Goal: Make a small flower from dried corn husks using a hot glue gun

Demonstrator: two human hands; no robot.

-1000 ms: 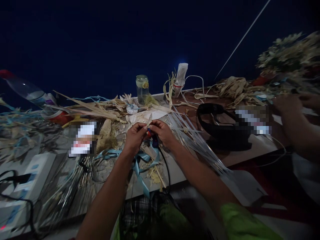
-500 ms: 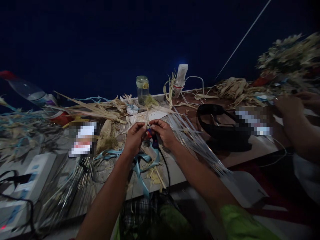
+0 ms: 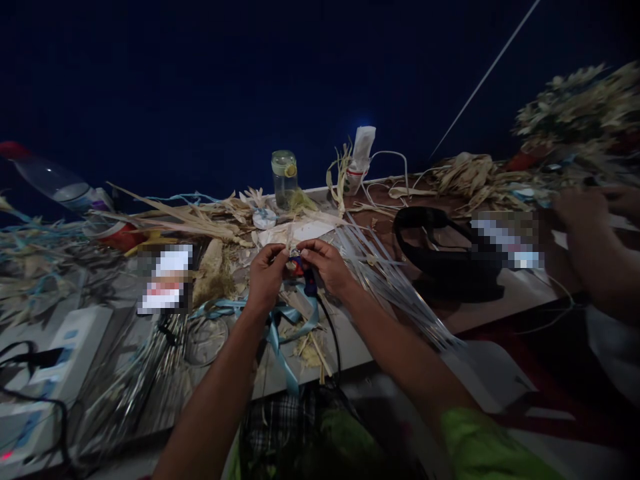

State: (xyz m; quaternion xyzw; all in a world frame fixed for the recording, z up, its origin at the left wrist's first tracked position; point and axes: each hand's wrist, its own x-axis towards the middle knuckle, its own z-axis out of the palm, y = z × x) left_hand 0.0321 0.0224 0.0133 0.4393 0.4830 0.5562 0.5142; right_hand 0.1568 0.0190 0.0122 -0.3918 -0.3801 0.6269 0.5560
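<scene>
Both hands meet over the middle of the cluttered table (image 3: 350, 347). My left hand (image 3: 269, 272) is closed in a pinch, its fingertips on something small and pale that I cannot make out. Close beside it on the right, my right hand (image 3: 327, 267) is pinched too, and what lies between its fingers is too small to name. Just below the fingertips is a small red and blue tool (image 3: 306, 275) with a black cable running down from it. Light blue ribbon (image 3: 283, 357) lies under the hands. Pale dried husks (image 3: 215, 230) spread behind my left hand.
A lidded clear jar (image 3: 285, 183) and a paper cup (image 3: 356, 179) stand at the back. Clear glue-like sticks (image 3: 400, 287) and a black band-shaped object (image 3: 430, 267) lie right. Left are a phone (image 3: 167, 280) and a power strip (image 3: 70, 360). Another person's hand (image 3: 580, 217) is far right.
My left hand has shifted slightly left, so the gap between my hands is a little wider and more of the red and blue tool shows. My right hand has hardly moved.
</scene>
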